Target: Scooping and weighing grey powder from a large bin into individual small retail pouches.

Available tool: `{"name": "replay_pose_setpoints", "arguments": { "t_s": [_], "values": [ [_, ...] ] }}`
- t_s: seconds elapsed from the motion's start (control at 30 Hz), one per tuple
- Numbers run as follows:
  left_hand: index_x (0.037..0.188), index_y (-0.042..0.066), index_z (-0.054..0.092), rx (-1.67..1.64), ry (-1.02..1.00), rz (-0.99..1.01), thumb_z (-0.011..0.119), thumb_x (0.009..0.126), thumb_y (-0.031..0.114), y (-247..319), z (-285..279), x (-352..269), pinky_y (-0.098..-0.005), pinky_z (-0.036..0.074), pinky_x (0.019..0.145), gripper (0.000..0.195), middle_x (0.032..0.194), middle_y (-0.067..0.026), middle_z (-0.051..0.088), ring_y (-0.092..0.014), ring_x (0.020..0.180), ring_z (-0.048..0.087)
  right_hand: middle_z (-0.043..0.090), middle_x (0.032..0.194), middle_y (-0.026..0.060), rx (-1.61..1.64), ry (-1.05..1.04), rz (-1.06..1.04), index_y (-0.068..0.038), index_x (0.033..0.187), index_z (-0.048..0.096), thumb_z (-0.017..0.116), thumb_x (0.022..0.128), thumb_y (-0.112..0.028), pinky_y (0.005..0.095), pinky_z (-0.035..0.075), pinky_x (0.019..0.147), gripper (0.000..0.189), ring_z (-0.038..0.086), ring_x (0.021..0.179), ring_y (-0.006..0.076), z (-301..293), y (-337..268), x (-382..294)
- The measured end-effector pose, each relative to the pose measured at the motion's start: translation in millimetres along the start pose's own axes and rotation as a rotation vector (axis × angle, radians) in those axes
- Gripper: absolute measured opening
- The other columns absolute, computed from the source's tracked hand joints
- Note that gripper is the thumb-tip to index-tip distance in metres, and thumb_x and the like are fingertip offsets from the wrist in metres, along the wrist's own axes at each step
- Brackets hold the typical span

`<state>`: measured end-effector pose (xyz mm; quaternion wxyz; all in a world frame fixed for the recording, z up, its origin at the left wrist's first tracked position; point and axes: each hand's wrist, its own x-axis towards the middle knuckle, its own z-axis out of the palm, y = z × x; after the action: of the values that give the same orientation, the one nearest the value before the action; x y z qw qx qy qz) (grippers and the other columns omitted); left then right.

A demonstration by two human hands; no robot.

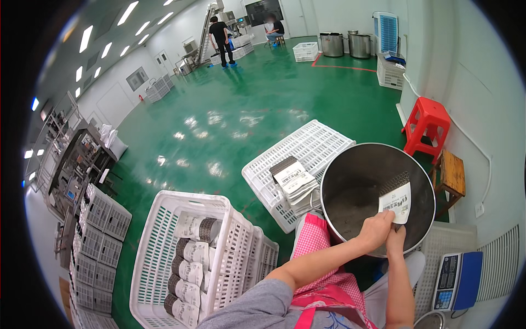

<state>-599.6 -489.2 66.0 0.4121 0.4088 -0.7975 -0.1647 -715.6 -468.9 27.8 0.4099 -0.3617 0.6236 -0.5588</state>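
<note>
A white printed packaging pouch (397, 202) with a dark patterned end is held over the mouth of a large metal pot (349, 185). My left hand (374, 231) grips its near end. Close beside it, my right hand (395, 240) pinches the same end from below, its fingertips partly hidden. Dark residue marks the pot's inside. Left of the pot, a stack of similar flat pouches (292, 177) lies on a white plastic crate (314, 137). Several filled pouches (191, 263) lie in rows inside another white crate (144, 246) to my left.
A digital scale (466, 281) stands at my right. Beyond the pot are a red plastic stool (429, 123) and a wooden stool (451, 172). Stacked crates (100, 246) line the left side. At the back, one person (220, 35) stands and another (276, 28) sits.
</note>
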Motion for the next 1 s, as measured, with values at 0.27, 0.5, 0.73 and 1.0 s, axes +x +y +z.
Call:
{"name": "replay_pose_setpoints", "arguments": {
  "t_s": [0.27, 0.5, 0.73, 1.0],
  "values": [
    [0.094, 0.001, 0.048, -0.008, 0.037, -0.259, 0.050, 0.081, 0.000, -36, -12, 4, -0.0578, 0.048, 0.064, 0.013, 0.072, -0.0275, 0.063, -0.048, 0.072, 0.063, 0.058, 0.063, 0.0086, -0.668, 0.109, -0.479, 0.001, 0.084, 0.058, 0.062, 0.090, -0.015, 0.0331, 0.044, 0.053, 0.018, 0.056, 0.054, 0.0195, -15, 7, 15],
    [0.094, 0.002, 0.047, 0.043, -0.023, -0.096, 0.055, 0.080, 0.001, -27, 10, -20, -0.0515, 0.051, 0.059, 0.016, 0.074, -0.0203, 0.063, -0.042, 0.068, 0.065, 0.051, 0.056, 0.0051, 0.282, -0.271, 0.542, -0.009, 0.070, 0.047, 0.047, 0.101, -0.040, 0.0366, 0.040, 0.046, 0.044, 0.047, 0.043, 0.0226, -34, 29, -3],
    [0.092, 0.004, 0.050, -0.009, 0.055, 0.022, 0.060, 0.075, 0.005, -2, 12, -17, -0.0480, 0.050, 0.056, 0.019, 0.075, -0.0168, 0.062, -0.037, 0.069, 0.065, 0.057, 0.132, 0.0073, 0.879, -0.082, 0.110, -0.005, 0.138, 0.048, 0.046, 0.104, -0.030, 0.0368, 0.045, 0.102, 0.042, 0.055, 0.120, 0.0205, -1, 7, -6],
    [0.082, 0.007, 0.048, 0.029, -0.032, 0.166, 0.060, 0.077, 0.004, 52, -2, -37, -0.0430, 0.048, 0.048, 0.013, 0.066, -0.0107, 0.057, -0.030, 0.058, 0.062, 0.056, 0.138, 0.0087, 0.760, 0.014, 0.186, -0.009, 0.143, 0.046, 0.048, 0.103, -0.033, 0.0404, 0.048, 0.101, 0.047, 0.057, 0.123, 0.0226, -26, -35, 5]
  ]
}}
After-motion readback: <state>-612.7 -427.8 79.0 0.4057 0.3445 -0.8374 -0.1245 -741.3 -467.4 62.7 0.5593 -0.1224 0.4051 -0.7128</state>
